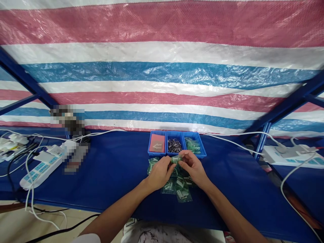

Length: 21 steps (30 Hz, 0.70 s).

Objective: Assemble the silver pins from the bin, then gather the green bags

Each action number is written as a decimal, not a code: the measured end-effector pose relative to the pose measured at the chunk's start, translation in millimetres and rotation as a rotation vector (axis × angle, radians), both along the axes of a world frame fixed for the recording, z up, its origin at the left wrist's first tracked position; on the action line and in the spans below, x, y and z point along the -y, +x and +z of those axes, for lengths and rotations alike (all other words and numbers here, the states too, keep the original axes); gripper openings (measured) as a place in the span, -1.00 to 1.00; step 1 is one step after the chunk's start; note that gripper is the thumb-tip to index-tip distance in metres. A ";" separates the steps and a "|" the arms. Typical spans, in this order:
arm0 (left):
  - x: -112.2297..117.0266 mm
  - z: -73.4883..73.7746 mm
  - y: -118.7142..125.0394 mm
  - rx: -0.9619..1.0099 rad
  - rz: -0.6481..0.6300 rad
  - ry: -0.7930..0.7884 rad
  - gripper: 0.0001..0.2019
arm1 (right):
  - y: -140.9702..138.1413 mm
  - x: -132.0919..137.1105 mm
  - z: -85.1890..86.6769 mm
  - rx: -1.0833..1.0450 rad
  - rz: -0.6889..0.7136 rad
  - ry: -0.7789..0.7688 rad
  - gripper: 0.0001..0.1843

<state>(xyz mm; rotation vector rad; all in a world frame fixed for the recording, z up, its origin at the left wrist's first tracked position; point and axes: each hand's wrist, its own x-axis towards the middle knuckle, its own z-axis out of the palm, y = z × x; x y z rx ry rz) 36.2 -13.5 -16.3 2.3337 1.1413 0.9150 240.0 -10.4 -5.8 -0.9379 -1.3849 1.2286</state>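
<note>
Between my left hand (160, 172) and my right hand (194, 168) is a small green-tinted plastic bag (175, 158), pinched at both ends by thumbs and fingers. Pale pieces show faintly inside it. Beneath the hands lie several similar filled bags (182, 193) with whitish rod-like pieces in them. Just beyond stand three joined blue bins. Pale parts on pink material lie in the left bin (157, 142), dark metal screws or pins (174, 145) fill the middle one, and green bags (192, 145) lie in the right one.
A white power strip (42, 170) with plugs and cables lies on the left of the blue table (113, 168). Another power strip (293, 156) with a trailing cable is at right. Blue metal posts and a striped plastic sheet (162, 98) stand behind.
</note>
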 end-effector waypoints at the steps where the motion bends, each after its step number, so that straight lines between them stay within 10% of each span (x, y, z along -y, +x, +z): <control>1: 0.3 0.2 0.2 -0.002 -0.001 -0.006 -0.75 | -0.1 0.3 0.8 -0.002 0.000 -0.007 -0.70; 21: 4.2 18.4 -1.3 0.158 -0.049 -0.106 -0.79 | -2.2 0.6 5.8 0.026 0.049 -0.078 -0.69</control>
